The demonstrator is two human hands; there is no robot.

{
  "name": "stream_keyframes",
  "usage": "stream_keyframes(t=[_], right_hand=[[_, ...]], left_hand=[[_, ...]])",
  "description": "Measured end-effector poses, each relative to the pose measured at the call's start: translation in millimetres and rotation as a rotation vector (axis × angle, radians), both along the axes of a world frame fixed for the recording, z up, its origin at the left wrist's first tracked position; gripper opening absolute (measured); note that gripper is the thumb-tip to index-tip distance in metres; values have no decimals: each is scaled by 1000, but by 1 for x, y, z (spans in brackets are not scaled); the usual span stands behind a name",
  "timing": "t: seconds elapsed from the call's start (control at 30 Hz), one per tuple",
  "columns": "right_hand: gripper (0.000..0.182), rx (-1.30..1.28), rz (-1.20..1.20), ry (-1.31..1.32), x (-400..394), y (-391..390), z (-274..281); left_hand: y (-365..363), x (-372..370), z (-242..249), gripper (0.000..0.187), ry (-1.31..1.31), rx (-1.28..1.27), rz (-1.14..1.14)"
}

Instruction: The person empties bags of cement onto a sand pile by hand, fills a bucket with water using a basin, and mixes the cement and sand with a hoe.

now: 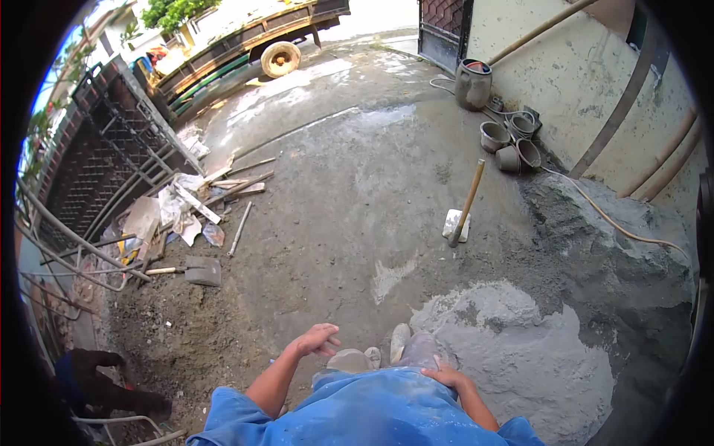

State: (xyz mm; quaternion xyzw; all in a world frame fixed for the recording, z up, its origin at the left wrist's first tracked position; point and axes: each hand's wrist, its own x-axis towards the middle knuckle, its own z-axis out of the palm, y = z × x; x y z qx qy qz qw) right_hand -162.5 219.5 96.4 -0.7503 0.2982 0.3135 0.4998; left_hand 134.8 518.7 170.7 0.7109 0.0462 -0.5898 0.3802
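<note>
My left hand hangs in the air in front of my body, fingers loosely stretched and nothing in them. My right hand rests on my upper leg by the hem of my blue shirt, its fingers apart. Beside my right leg spreads a patch of pale grey wet cement mix. Ahead of it stands a wooden-handled tool, its dark head down by a whitish squarish piece. Neither hand touches these.
A shovel lies left, near scrap wood and debris. Several buckets and a drum stand by the right wall, with a hose. Sand is heaped there. Another person bends at lower left. A truck stands beyond.
</note>
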Motion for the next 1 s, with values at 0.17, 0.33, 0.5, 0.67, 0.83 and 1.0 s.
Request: stream_keyframes(t=[0.17, 0.33, 0.5, 0.67, 0.83, 1.0], right_hand=[[81, 21, 55, 130, 47, -54, -52], [67, -93, -233, 103, 92, -121, -37], [37, -55, -342, 150, 80, -194, -25], [25, -18, -683, 271, 83, -214, -27], [34, -16, -871, 293, 83, -207, -13], [35, 83, -1089, 264, 86, -182, -38]], left_hand=[[-162, 116, -16, 52, -325, -62, -201], [-298, 168, -29, 49, -336, -131, -353], [-396, 186, -31, 56, -277, -62, -753], [-526, 194, -20, 52, -324, -175, -788], [-664, 195, -36, 46, -485, -391, -961], [-791, 208, -73, 45, -894, -439, -1481]])
